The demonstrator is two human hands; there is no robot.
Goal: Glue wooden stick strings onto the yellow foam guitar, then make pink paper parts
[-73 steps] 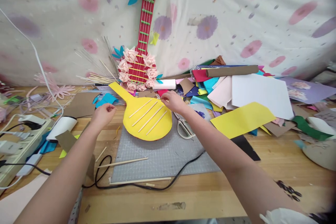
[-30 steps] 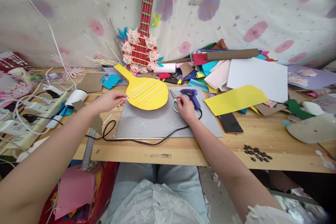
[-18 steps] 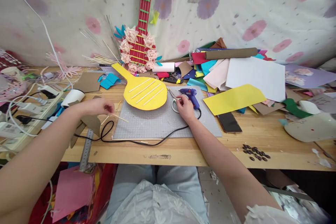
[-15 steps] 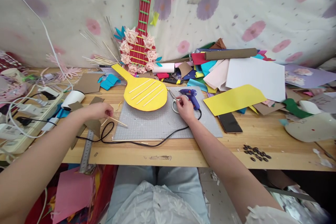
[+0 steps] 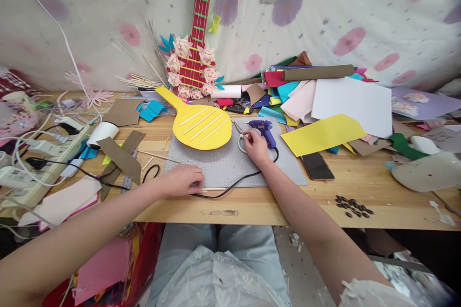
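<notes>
My left hand (image 5: 183, 180) is at the front edge of the grey cutting mat (image 5: 230, 168), its fingers curled down on a thin wooden stick (image 5: 215, 189). The far part of that stick is hidden under the hand. My right hand (image 5: 255, 146) holds the scissors (image 5: 240, 142) by their handles, blades pointing away to the left. Beside it lies a blue glue gun (image 5: 264, 130). A yellow guitar-shaped piece (image 5: 180, 127) with several pale sticks across its body rests on the mat's back left. Another stick (image 5: 160, 156) lies across the mat's left edge.
A black cord (image 5: 237, 182) crosses the mat's front. Brown cardboard strips (image 5: 124, 160) and a power strip (image 5: 54, 165) are at left. On the right are a yellow sheet (image 5: 322, 135), a phone (image 5: 317, 166) and several black beads (image 5: 353, 206). A red decorated guitar (image 5: 192, 67) stands behind.
My left hand has let go of a stick at the mat's left edge and moved right, to the sticks along the front edge. My right hand stays on the scissors.
</notes>
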